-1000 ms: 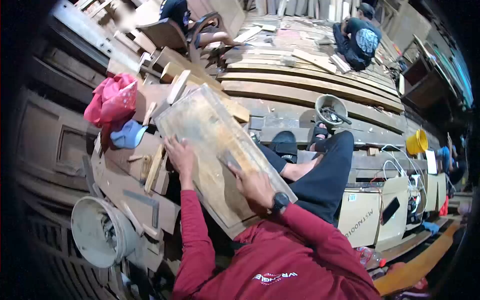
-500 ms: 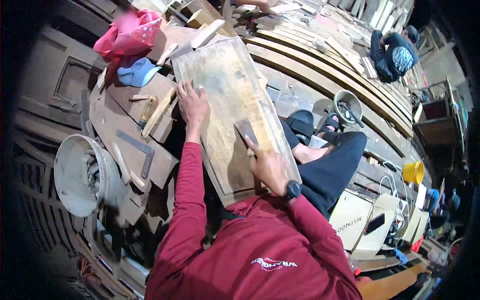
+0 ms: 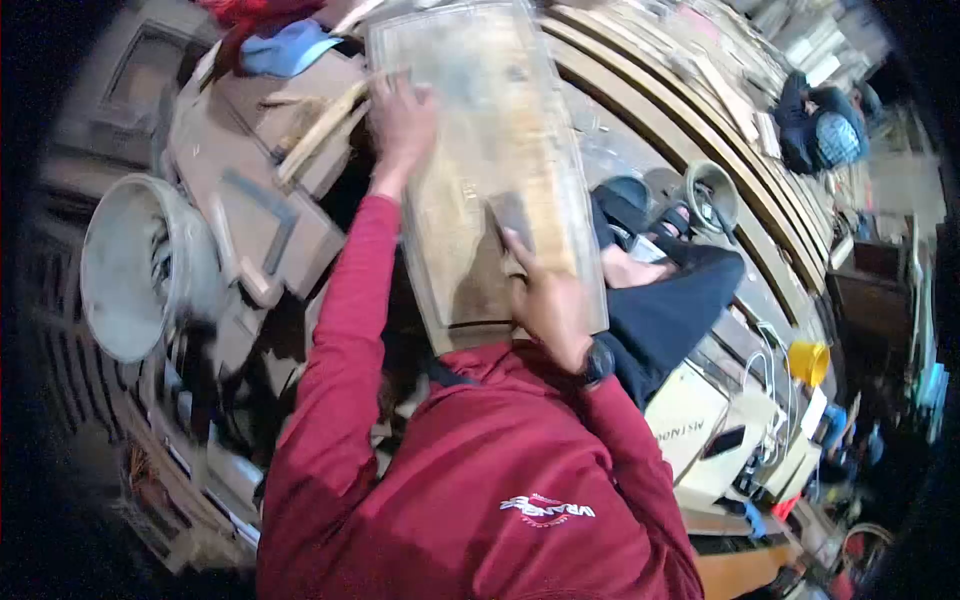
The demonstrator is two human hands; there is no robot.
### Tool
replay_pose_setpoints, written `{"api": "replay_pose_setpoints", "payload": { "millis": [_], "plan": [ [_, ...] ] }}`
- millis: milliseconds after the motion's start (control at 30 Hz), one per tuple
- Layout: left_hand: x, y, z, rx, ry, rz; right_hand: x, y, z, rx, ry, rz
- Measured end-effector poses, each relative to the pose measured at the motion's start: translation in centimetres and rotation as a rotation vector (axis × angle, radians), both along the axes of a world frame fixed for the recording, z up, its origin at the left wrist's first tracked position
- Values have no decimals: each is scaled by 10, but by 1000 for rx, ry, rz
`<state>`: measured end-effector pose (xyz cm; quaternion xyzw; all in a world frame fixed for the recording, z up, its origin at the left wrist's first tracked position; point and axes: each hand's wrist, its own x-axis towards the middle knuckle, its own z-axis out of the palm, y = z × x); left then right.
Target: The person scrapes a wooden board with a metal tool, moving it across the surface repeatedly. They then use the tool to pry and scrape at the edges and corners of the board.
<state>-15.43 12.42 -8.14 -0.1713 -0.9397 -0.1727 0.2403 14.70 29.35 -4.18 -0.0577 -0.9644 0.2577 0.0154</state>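
Pressing a small dark scraper (image 3: 513, 218) flat against a long wooden board (image 3: 480, 130), the right hand (image 3: 545, 300) lies on the near right part of that board, fingers clamped around the tool's near end. The board slants away from the person's lap toward the far side of the scene. The left hand (image 3: 402, 125) rests with fingers spread apart on the board's left edge, farther off than the right hand, gripping nothing. Left of the board a low wooden counter (image 3: 300, 230) carries a metal square (image 3: 262, 215) and a few wood strips (image 3: 318, 130); a grey bucket (image 3: 135, 265) lies on its side at the far left. A blue cap (image 3: 290, 45) sits beyond the counter. Another person (image 3: 825, 125) crouches on the planks at the far right, well apart.

Compared with half a second ago, the scraper and right hand sit at much the same spot on the board, the left hand remains on the left edge, and the whole view has swung, now blurred.
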Motion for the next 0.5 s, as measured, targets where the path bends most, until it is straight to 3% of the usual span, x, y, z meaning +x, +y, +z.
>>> {"api": "replay_pose_setpoints", "payload": {
  "millis": [33, 67, 100, 167, 233, 300, 500],
  "plan": [
    [-9, 5, -5, -115, 37, -68, -14, 0, -7, -241, 134, 32],
    [11, 25, 20, 269, -149, 29, -32, -1, 8, -45, -10, 23],
    [-15, 9, -7, -129, -22, -23, -44, -4, -28, -127, 150, 30],
    [0, 21, 14, 137, -114, 57, -57, -12, -5, -39, 73, 35],
    [-5, 17, 5, 67, -55, 34, -44, -22, -17, -117, 108, -49],
    [-11, 16, -2, 78, -34, 43, -19, -23, -3, -63, -27, -15],
    [-10, 17, 3, 83, -68, 64, 21, -19, 2, -66, -81, 44]
  ]
}}
